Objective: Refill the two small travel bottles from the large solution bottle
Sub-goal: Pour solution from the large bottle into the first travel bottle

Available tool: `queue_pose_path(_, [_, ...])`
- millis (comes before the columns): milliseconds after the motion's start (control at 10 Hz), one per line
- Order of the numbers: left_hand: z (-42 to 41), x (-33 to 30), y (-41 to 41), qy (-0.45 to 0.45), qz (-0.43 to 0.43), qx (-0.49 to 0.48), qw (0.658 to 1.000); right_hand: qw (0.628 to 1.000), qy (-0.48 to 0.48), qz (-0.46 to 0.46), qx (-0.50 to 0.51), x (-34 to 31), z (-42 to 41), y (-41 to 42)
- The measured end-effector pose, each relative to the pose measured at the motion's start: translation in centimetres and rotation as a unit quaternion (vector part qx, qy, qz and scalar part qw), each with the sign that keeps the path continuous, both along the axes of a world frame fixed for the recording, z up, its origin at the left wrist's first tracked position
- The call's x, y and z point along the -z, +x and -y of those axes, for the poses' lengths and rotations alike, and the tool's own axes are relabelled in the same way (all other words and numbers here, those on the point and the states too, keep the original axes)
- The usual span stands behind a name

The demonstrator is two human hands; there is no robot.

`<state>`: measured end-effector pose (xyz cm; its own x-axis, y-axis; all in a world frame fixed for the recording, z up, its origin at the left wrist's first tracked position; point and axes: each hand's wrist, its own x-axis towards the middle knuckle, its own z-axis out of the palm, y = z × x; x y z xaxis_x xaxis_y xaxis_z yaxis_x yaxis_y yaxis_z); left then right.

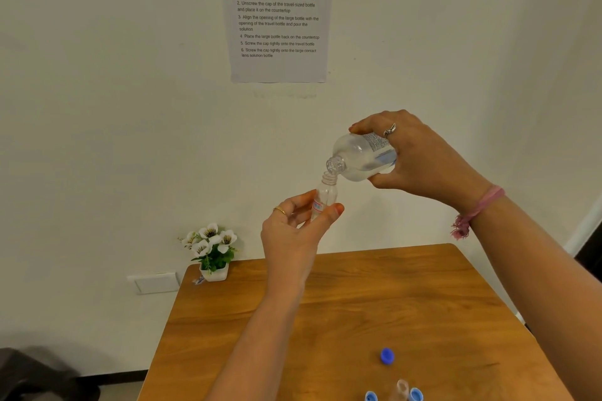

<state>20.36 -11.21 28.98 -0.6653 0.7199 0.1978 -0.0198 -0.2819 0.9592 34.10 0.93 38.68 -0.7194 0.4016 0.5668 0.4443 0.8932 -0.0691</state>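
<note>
My right hand (420, 156) grips the large clear solution bottle (358, 156), tipped so its uncapped neck points down and left. Directly under that neck is the open mouth of a small clear travel bottle (325, 195), held upright between the fingers and thumb of my left hand (293, 231). Both are raised well above the wooden table (325, 319). A second small travel bottle (401, 389) stands uncapped at the table's near edge, partly cut off by the frame. A dark blue cap (387, 356) lies behind it, and two light blue caps (371, 396) (416, 394) flank it.
A small white pot of artificial white flowers (213, 254) stands at the table's far left corner. A printed instruction sheet (278, 13) hangs on the white wall. A dark object (39, 374) sits on the floor at the lower left.
</note>
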Motion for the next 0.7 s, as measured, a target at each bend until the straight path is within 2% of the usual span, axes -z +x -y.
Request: queue_pose_path(700, [-0.21,-0.04,0.01,-0.004,-0.001,-0.005,1.000,1.000,0.005,-0.001,0.004,0.00,-0.28,-0.01])
